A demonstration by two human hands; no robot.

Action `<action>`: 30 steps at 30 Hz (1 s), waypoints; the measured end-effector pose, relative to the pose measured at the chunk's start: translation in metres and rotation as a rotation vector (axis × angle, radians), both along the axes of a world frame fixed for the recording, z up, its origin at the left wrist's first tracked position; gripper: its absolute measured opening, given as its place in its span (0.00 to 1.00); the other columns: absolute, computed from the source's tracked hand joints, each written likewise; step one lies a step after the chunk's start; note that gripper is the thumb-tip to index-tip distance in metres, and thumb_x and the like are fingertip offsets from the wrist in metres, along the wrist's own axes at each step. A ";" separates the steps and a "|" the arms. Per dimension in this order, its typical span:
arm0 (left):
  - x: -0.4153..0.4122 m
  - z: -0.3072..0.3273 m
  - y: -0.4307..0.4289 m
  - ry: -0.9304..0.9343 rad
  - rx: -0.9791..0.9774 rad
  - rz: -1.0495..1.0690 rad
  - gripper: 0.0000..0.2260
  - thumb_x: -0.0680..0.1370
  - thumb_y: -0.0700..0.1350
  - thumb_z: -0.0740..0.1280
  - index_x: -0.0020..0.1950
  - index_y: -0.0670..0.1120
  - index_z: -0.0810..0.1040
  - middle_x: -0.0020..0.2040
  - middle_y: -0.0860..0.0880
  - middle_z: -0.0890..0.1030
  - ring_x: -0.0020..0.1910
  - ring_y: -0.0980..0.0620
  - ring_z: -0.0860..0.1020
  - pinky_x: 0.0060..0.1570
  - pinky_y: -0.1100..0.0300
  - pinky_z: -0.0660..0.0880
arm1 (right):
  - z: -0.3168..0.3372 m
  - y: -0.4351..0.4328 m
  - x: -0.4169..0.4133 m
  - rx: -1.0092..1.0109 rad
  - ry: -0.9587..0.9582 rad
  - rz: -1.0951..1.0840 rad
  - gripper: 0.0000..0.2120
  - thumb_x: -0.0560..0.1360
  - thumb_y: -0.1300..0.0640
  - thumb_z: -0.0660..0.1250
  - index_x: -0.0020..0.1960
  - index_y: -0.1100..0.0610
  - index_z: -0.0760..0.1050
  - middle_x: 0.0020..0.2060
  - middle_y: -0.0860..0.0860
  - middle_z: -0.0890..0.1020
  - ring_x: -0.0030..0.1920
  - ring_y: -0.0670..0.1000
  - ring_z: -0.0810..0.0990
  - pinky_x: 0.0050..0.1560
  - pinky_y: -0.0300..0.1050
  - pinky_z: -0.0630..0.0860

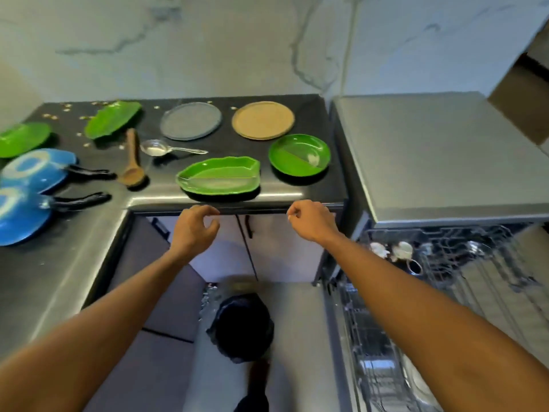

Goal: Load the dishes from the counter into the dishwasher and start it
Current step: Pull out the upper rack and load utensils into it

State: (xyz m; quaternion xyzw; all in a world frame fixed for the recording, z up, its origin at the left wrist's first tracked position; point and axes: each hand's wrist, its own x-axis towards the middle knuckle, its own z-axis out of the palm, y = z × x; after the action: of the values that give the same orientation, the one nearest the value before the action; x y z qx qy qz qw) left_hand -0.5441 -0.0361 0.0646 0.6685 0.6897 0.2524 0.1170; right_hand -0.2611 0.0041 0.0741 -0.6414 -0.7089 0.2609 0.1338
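On the dark counter lie a leaf-shaped green plate near the front edge, a round green divided plate, a tan plate, a grey plate, another green leaf plate, a metal strainer spoon and a wooden spoon. My left hand and my right hand hover just below the counter's front edge, fingers loosely curled, holding nothing. The dishwasher stands open at the right, its upper rack pulled out with a few small items.
Two blue pans with black handles and one more green plate sit on the left counter. Crumbs dot the back left of the counter. A black bin bag stands on the floor below. White cabinet doors are under the counter.
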 end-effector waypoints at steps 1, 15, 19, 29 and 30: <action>-0.018 0.000 0.005 0.009 0.000 0.021 0.10 0.74 0.43 0.70 0.54 0.43 0.84 0.52 0.44 0.84 0.52 0.44 0.81 0.54 0.52 0.76 | 0.001 0.011 -0.020 0.013 -0.002 0.022 0.08 0.75 0.52 0.66 0.50 0.47 0.83 0.51 0.51 0.85 0.53 0.58 0.81 0.51 0.49 0.76; -0.185 -0.037 0.108 0.172 -0.350 0.059 0.51 0.63 0.77 0.65 0.77 0.47 0.63 0.78 0.45 0.61 0.76 0.44 0.58 0.75 0.49 0.58 | 0.010 0.197 -0.283 0.097 0.052 0.206 0.11 0.74 0.53 0.64 0.52 0.46 0.82 0.50 0.51 0.85 0.53 0.58 0.82 0.51 0.48 0.76; -0.185 -0.050 0.111 0.227 -0.406 0.043 0.56 0.61 0.82 0.52 0.81 0.52 0.46 0.81 0.46 0.43 0.80 0.48 0.42 0.77 0.47 0.42 | 0.008 0.238 -0.326 0.072 -0.032 0.317 0.18 0.72 0.56 0.67 0.62 0.47 0.79 0.59 0.51 0.82 0.61 0.56 0.79 0.58 0.49 0.76; -0.189 -0.057 0.114 0.231 -0.450 0.028 0.52 0.67 0.79 0.56 0.80 0.54 0.39 0.80 0.48 0.37 0.79 0.49 0.36 0.76 0.47 0.36 | -0.005 0.283 -0.394 0.056 -0.175 0.584 0.50 0.60 0.42 0.78 0.77 0.39 0.58 0.71 0.50 0.73 0.71 0.60 0.69 0.67 0.63 0.71; -0.189 -0.057 0.115 0.229 -0.457 0.026 0.52 0.67 0.79 0.56 0.80 0.54 0.39 0.80 0.48 0.37 0.79 0.49 0.36 0.76 0.47 0.36 | -0.007 0.285 -0.400 0.048 -0.176 0.608 0.50 0.61 0.42 0.79 0.77 0.39 0.58 0.70 0.51 0.73 0.71 0.60 0.70 0.67 0.63 0.71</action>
State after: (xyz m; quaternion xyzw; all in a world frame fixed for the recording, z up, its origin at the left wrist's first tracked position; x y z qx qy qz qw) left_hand -0.7331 0.0784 0.0075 0.6400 0.7462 0.0139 0.1827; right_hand -0.6613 0.2889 0.0673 -0.4169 -0.8830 0.2156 0.0030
